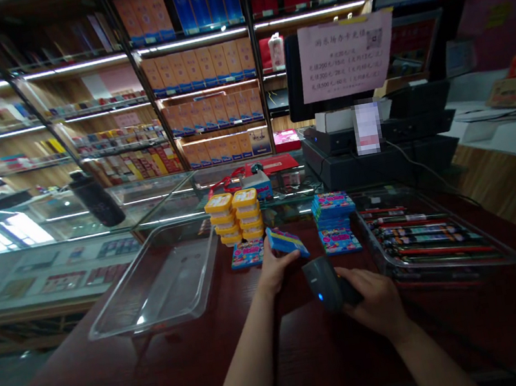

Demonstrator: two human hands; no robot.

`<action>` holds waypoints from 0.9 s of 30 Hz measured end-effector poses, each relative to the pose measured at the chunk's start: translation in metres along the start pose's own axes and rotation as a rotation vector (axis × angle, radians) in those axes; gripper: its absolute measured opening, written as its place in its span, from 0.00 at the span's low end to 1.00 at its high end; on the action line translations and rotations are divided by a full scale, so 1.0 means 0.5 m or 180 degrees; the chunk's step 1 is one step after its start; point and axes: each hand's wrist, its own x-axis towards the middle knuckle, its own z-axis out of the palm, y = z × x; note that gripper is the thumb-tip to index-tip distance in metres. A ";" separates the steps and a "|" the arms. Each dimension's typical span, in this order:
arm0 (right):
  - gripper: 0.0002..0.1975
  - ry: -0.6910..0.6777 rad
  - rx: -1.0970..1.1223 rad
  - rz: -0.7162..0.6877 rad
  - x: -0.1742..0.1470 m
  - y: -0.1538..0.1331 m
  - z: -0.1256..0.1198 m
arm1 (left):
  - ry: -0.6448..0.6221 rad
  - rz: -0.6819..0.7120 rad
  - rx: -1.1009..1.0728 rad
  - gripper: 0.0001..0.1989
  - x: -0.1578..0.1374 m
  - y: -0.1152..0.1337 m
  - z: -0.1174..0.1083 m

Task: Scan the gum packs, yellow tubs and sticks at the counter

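Observation:
My left hand grips a flat blue box and holds it tilted above the table. My right hand is wrapped round the handle of a dark barcode scanner, whose small blue light glows. The scanner's head is just below and to the right of the held box. A similar blue box lies flat to the left. Right of the held box are another flat blue box and, behind it, a stack of the same boxes.
Yellow-lidded tubs stand in two stacks at the back. A clear plastic tray sits at left; another clear tray at right holds several long wrapped sticks. Behind are a monitor, a black bottle and a glass counter.

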 end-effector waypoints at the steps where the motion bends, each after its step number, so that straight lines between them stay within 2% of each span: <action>1: 0.20 0.0040 0.0007 0.0033 -0.002 0.001 0.002 | 0.0021 -0.0056 -0.0181 0.44 -0.007 -0.002 -0.001; 5: 0.20 0.0171 0.0157 0.0350 -0.003 0.004 0.009 | 0.0012 -0.0295 -0.0650 0.45 -0.022 -0.005 -0.006; 9: 0.20 0.0078 0.0654 0.1103 0.020 -0.005 0.003 | 0.0052 -0.0446 -0.0920 0.44 -0.021 -0.013 -0.015; 13: 0.20 -0.0030 0.1773 0.1976 0.058 -0.034 -0.021 | 0.0267 -0.0491 -0.1037 0.41 -0.016 -0.021 -0.023; 17: 0.22 -0.0519 0.2822 0.2804 0.076 -0.063 -0.044 | 0.0289 -0.0447 -0.1070 0.39 -0.014 -0.022 -0.023; 21: 0.24 -0.0758 0.3216 0.3111 0.075 -0.078 -0.053 | 0.0201 -0.0342 -0.1031 0.40 -0.013 -0.021 -0.018; 27: 0.22 -0.0692 0.3302 0.3352 0.072 -0.079 -0.053 | 0.0164 -0.0292 -0.0981 0.41 -0.012 -0.022 -0.017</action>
